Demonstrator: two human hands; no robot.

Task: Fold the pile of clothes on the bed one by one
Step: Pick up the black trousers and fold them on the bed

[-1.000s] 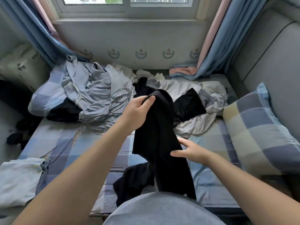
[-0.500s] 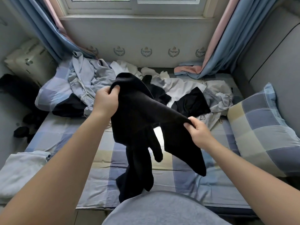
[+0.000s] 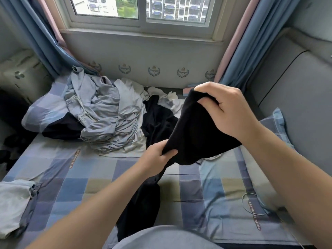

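Note:
A black garment (image 3: 194, 133) hangs in the air over the bed, held by both hands. My right hand (image 3: 228, 112) grips its upper edge, raised at the right. My left hand (image 3: 156, 159) pinches a lower edge near the middle, and the rest of the cloth trails down to the bed (image 3: 80, 186) at my lap. Behind it lies the pile of clothes (image 3: 107, 123): grey-blue and white pieces, with another black piece (image 3: 156, 121) among them.
A folded pale grey garment (image 3: 12, 203) lies at the bed's near left corner. A checked pillow (image 3: 276, 121) leans on the grey padded headboard (image 3: 296, 87) at the right. Another pillow (image 3: 41, 112) sits under the pile at the left. Blue curtains frame the window (image 3: 142, 9).
My right hand has risen and moved right with the black garment's edge. My left hand has dropped from the upper left to a lower grip at the middle. The camera tilted up.

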